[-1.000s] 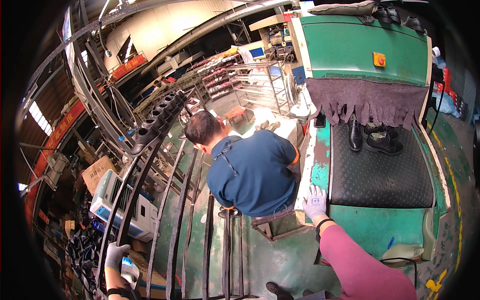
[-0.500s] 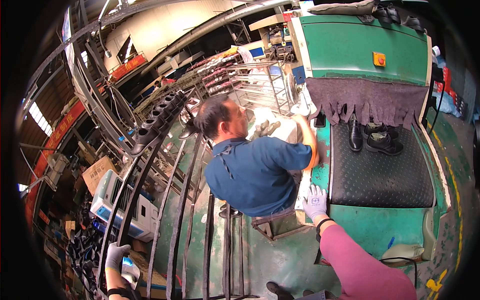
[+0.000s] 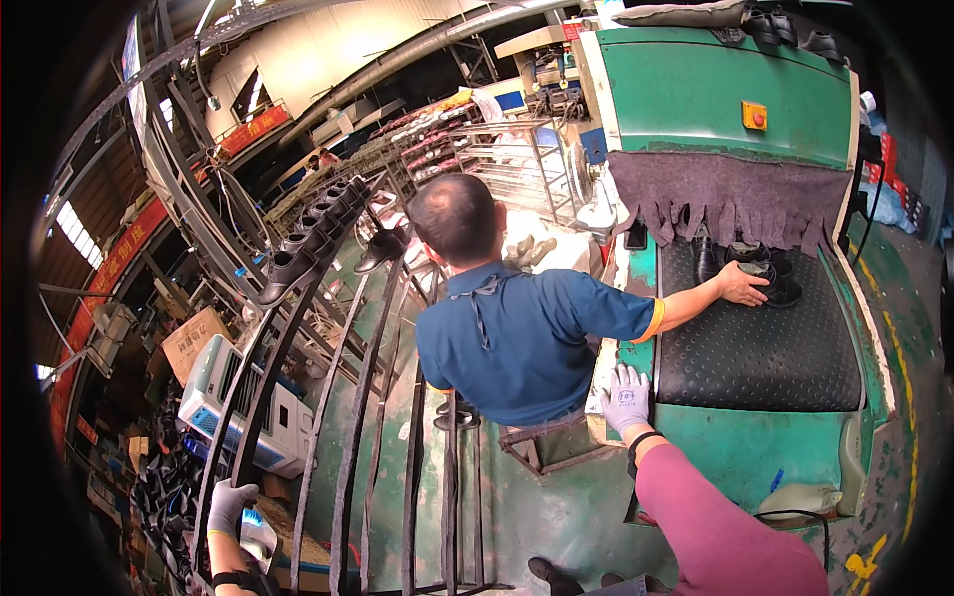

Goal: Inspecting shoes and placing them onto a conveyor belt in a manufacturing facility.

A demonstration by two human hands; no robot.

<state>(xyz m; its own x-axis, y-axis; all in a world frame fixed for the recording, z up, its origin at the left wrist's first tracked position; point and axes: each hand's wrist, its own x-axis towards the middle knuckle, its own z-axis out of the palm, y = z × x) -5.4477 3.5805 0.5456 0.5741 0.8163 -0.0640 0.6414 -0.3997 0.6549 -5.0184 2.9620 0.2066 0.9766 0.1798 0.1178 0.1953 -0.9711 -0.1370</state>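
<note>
Gripping a black rail (image 3: 262,389) at lower L, our L hand (image 3: 231,505) looks curled round it, fingers closed, tho the palm side's hidden. Our R hand (image 3: 626,397) lies palm down on the L edge of the green machine (image 3: 686,94), fingers a bit spread, pinching nothing. So neither of our 2 hands has a shoe. Progress, as far as we can judge: only partway. Done: a row of black shoes (image 3: 310,241) sits at the rack's far end, plus 1 single shoe (image 3: 378,251) on a neighbouring rail; we can't get an exact count for the row b/c they overlap. Left, we'd guess: the shoes on the dark studded belt (image 3: 755,358), by the ragged curtain (image 3: 730,194). 1 black shoe (image 3: 706,263) is toward the belt's L, tucked partly under the fringe. To its R, a co-worker (image 3: 517,338) in a blue shirt, seated btwn rack & machine, has an arm stretched over, fingers at a dark shoe (image 3: 787,291); can't tell if it's gripped. At least 1 more is just behind. None of these is off the belt yet.
</note>
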